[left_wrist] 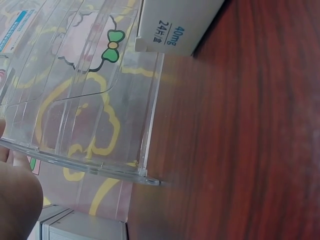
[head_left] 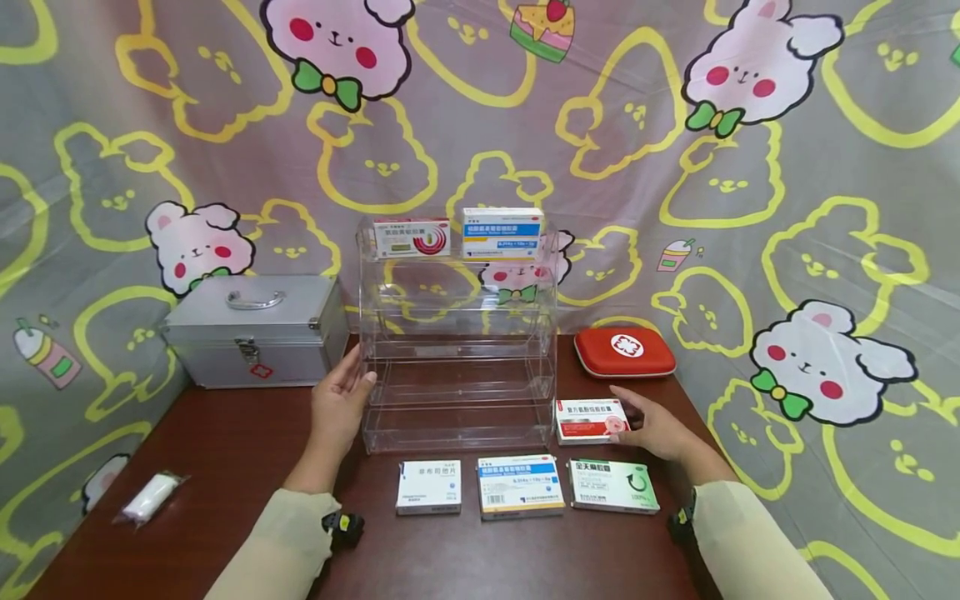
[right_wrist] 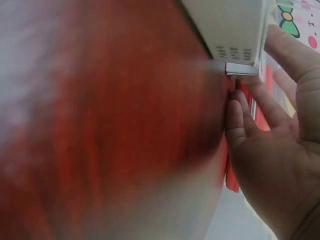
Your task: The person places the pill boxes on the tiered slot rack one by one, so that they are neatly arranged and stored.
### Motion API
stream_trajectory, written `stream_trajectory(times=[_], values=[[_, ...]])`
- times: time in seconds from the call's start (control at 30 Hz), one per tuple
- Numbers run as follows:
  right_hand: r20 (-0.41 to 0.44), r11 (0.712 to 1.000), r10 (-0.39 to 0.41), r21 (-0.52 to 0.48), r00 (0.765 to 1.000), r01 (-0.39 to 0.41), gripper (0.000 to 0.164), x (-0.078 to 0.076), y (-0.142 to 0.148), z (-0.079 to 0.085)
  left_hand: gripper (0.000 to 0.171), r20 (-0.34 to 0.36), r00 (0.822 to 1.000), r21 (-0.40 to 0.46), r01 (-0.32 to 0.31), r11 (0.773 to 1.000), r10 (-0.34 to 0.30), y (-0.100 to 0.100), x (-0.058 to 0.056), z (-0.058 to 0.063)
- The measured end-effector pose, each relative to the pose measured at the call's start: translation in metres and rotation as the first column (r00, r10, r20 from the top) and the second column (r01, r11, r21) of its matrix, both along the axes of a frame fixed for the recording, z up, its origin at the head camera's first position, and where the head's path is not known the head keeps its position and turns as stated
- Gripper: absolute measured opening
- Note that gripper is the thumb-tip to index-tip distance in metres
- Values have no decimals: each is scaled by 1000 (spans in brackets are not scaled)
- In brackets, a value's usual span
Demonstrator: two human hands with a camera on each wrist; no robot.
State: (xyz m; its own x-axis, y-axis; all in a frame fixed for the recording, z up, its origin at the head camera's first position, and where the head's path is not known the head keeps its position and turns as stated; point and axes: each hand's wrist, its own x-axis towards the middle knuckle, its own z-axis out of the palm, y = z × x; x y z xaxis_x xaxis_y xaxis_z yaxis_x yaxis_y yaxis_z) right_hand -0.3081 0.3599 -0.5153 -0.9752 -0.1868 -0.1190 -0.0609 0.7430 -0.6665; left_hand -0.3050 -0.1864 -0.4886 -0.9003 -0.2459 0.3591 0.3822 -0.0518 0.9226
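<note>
My left hand (head_left: 337, 408) holds the left side of a clear, stepped plastic display rack (head_left: 461, 425), thumb at its front edge and fingers on the outer side. In the left wrist view the rack's side panel (left_wrist: 100, 170) runs past the fingers at the frame's edge. A red-and-white medicine box (head_left: 591, 421) stands at the rack's lower right corner. My right hand (head_left: 656, 425) grips its right end, thumb on the front and fingers behind. Two medicine boxes, one red-and-white (head_left: 411, 239) and one blue-and-white (head_left: 502, 235), stand on the top tier.
In front of the rack lie a white box (head_left: 429, 486), a blue-and-white box (head_left: 521, 486) and a green-and-white box (head_left: 613, 486). A silver case (head_left: 251, 333) stands back left, a red zip case (head_left: 625, 352) back right. A wrapped white roll (head_left: 150, 497) lies at left.
</note>
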Motion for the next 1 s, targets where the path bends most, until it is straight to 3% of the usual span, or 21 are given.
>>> stream_trajectory(times=[0.27, 0.5, 0.67, 0.73, 0.83, 0.93, 1.0], values=[[-46, 993, -83, -83, 996, 79, 102, 12, 3, 3, 57, 2, 1000, 6, 2, 1000, -2, 1, 1, 1], [-117, 979, -184, -115, 976, 171, 61, 20, 11, 8, 57, -3, 1000, -7, -2, 1000, 2, 1, 2, 3], [-149, 929, -296, -275, 944, 248, 57, 24, 17, 20, 57, -6, 1000, -8, -11, 1000, 11, 2, 2, 0], [-152, 887, -339, -381, 928, 261, 57, 24, 16, 28, 56, -10, 1000, -7, -10, 1000, 10, 2, 2, 0], [-136, 779, -383, -579, 914, 240, 50, 25, 8, 48, 56, -20, 1000, -18, -11, 1000, 11, 2, 2, 0], [-143, 615, -365, -779, 920, 123, 43, 22, -7, 69, 55, -28, 999, -23, -15, 1000, 14, 1, 3, 0], [-176, 513, -331, -858, 927, 21, 40, 20, -19, 84, 55, -31, 999, -20, -14, 1000, 14, 1, 2, 0]])
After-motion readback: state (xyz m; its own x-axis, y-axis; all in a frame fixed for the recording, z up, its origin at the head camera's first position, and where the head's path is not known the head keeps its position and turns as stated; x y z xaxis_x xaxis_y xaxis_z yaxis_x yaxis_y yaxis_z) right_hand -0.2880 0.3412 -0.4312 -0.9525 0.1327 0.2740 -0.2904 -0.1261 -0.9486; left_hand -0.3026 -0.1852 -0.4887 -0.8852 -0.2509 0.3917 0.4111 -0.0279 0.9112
